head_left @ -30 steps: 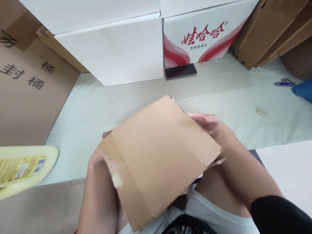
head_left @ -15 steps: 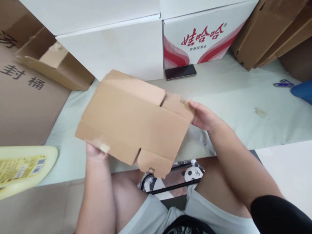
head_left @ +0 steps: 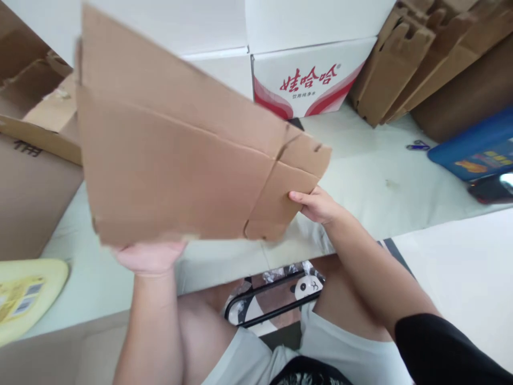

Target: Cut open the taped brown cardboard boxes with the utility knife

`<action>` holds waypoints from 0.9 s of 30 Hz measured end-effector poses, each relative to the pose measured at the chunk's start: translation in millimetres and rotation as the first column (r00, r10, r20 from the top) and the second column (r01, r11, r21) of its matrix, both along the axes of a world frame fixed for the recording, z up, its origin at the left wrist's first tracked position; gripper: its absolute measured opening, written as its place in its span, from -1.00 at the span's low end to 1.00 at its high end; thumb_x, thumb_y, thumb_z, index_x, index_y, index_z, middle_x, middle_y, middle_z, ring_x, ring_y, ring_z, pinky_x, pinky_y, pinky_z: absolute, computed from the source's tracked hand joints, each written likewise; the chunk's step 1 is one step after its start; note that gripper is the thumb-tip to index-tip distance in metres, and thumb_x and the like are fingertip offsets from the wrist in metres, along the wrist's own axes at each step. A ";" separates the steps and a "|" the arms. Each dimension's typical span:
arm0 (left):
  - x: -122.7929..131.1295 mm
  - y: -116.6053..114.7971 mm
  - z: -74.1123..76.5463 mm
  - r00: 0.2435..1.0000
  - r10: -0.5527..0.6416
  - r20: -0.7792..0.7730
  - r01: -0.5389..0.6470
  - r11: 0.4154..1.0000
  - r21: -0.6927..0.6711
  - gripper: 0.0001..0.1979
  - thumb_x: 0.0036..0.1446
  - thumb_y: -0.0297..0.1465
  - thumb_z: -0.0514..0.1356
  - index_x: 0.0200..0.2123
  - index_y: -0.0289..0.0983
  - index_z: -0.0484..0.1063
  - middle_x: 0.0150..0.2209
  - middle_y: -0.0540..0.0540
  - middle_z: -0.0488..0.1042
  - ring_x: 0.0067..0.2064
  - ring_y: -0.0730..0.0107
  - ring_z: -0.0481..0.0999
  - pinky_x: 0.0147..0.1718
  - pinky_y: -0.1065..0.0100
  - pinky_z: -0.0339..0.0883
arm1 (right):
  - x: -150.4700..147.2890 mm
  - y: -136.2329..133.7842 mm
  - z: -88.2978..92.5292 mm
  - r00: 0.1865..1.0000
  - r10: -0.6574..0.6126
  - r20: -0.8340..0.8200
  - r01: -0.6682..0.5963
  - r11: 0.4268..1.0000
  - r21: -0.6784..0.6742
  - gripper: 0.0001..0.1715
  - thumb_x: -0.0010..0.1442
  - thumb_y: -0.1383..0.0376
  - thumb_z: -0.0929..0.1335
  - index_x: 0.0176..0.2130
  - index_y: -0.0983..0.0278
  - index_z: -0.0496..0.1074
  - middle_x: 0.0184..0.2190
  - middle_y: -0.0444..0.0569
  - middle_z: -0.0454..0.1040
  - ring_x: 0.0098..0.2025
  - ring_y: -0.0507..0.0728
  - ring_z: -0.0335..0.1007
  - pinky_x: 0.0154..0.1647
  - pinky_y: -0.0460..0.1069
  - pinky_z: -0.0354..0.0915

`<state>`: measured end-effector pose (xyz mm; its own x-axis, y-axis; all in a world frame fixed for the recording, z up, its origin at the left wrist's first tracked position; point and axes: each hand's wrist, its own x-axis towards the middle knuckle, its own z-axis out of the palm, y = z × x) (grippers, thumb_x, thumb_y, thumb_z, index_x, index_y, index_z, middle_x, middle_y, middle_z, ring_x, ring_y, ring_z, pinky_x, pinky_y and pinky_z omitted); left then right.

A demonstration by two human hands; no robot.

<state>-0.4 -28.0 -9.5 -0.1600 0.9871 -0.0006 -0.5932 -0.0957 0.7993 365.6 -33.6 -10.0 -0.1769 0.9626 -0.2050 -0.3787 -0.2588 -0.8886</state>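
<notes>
A flattened brown cardboard box (head_left: pixel 176 166) is held up in front of me, tilted, its large panel and creased flaps facing me. My left hand (head_left: pixel 150 256) grips its lower left edge from below; most of those fingers are hidden behind the board. At the right end, my right hand (head_left: pixel 316 204) pinches a flap with the thumb on the near face and the other fingers behind. Slots and fold lines show near the right-hand flaps.
White cartons with red lettering (head_left: pixel 308 80) stand behind. Folded cardboard (head_left: pixel 388 69) leans at back right, near a blue container (head_left: pixel 473 144) and a small purple object (head_left: pixel 417 145). An open brown carton (head_left: pixel 36 187) is at left, with a yellow bottle (head_left: pixel 32 294) in front.
The cardboard has been raised and tipped up toward me, so it looks larger and covers more of the cartons. My left hand has turned under its edge; my right thumb now lies on the near face.
</notes>
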 end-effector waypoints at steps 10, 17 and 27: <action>0.8 1.7 11.9 0.971 -0.178 0.159 0.200 0.971 -0.133 -0.58 -0.22 0.05 0.30 -0.28 0.02 0.62 -0.26 -0.01 0.69 -0.22 0.09 0.63 -0.19 0.05 0.54 | 144.9 -131.1 55.4 -0.210 -0.894 0.396 0.705 0.143 0.695 -0.44 -0.26 0.18 0.48 -0.17 0.18 0.48 -0.01 0.11 0.64 0.15 0.35 0.57 0.33 0.24 0.39; 0.4 3.7 9.1 0.962 -0.237 0.135 0.253 0.960 -0.119 -0.57 -0.28 0.05 0.36 -0.32 0.00 0.65 -0.29 -0.04 0.69 -0.29 0.13 0.62 -0.24 0.07 0.57 | 180.1 -125.0 50.9 -0.389 -0.733 0.559 0.701 0.158 0.695 -0.59 -0.09 0.25 0.41 -0.18 0.31 0.57 -0.07 0.27 0.67 0.03 0.43 0.64 0.08 0.22 0.54; -3.8 8.4 5.9 0.969 -0.223 0.106 0.240 0.953 -0.183 -0.54 -0.31 0.10 0.28 -0.33 0.01 0.63 -0.31 -0.06 0.66 -0.29 0.09 0.57 -0.24 0.04 0.54 | 221.1 -65.5 57.9 -0.377 -0.669 0.641 0.707 0.239 0.665 -0.59 0.00 0.42 0.38 -0.11 0.45 0.60 -0.01 0.29 0.64 0.07 0.38 0.63 0.10 0.18 0.51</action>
